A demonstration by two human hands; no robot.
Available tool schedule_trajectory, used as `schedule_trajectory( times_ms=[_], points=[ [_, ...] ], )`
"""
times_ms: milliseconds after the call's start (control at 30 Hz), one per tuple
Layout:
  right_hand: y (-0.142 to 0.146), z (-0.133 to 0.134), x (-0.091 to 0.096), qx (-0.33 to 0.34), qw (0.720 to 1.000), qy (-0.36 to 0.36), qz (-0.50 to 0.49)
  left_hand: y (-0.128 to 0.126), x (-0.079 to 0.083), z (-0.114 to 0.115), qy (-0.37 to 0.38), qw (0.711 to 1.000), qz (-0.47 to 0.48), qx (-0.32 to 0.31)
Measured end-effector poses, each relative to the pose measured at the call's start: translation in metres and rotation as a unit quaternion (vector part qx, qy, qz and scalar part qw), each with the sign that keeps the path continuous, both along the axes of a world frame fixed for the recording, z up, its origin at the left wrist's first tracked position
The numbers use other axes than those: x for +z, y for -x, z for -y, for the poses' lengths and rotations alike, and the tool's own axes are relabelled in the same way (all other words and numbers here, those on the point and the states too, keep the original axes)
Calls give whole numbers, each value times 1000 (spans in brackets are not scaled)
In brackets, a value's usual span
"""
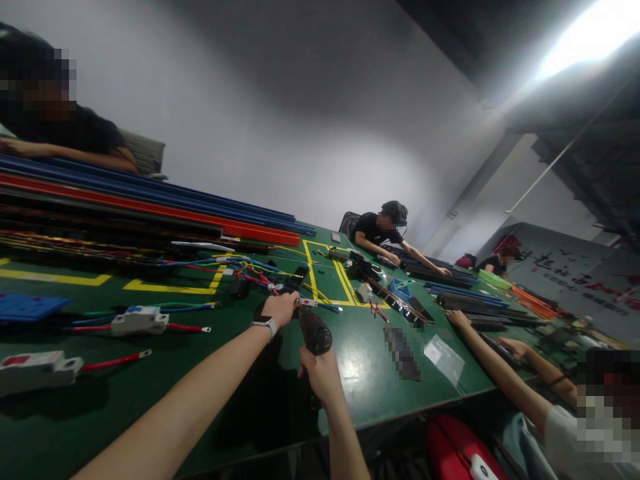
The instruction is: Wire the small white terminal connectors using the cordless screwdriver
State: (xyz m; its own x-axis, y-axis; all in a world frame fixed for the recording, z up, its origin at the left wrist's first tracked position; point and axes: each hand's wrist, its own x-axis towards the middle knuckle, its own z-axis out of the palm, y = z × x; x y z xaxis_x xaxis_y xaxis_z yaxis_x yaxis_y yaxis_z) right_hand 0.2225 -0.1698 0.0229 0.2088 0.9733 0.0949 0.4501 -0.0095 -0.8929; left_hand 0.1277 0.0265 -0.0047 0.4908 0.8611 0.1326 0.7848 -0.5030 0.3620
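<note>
My right hand (320,370) is wrapped round the grip of a dark power drill (316,330), its front end pointing away from me. Just ahead, my left hand (281,308), with a watch on the wrist, has its fingers closed at a small white part (307,303) beside the drill's tip. The drill hides some of that contact, so its exact kind is unclear. Coloured wires (250,270) and a black block (239,287) lie just beyond the left hand. To the left are two white circuit breakers (140,321) (40,368) with red lugged leads.
Long blue and red channels (150,200) line the left back of the green table (360,393). A blue plastic piece (30,307) lies far left. At right are a clear bag (444,359) and a pixelated dark object (403,353). Several co-workers sit around, one reaching in from the right.
</note>
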Motion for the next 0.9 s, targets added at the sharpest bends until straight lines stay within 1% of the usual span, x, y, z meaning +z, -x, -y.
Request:
schedule_trajectory(
  times_ms=[367,567,667,900],
  points=[
    [0,-1,-3,-18,999,21,-16,0,-1,0,-7,1000,-6,4],
    [2,0,1,-12,1000,4,-10,1,1,2,-5,1000,-10,7],
    [1,0,-1,-9,1000,8,-9,1,1,2,-3,1000,-8,7],
    [-1,-1,-7,-13,1000,1,-16,-2,-5,-3,-11,1000,-5,1]
  ],
)
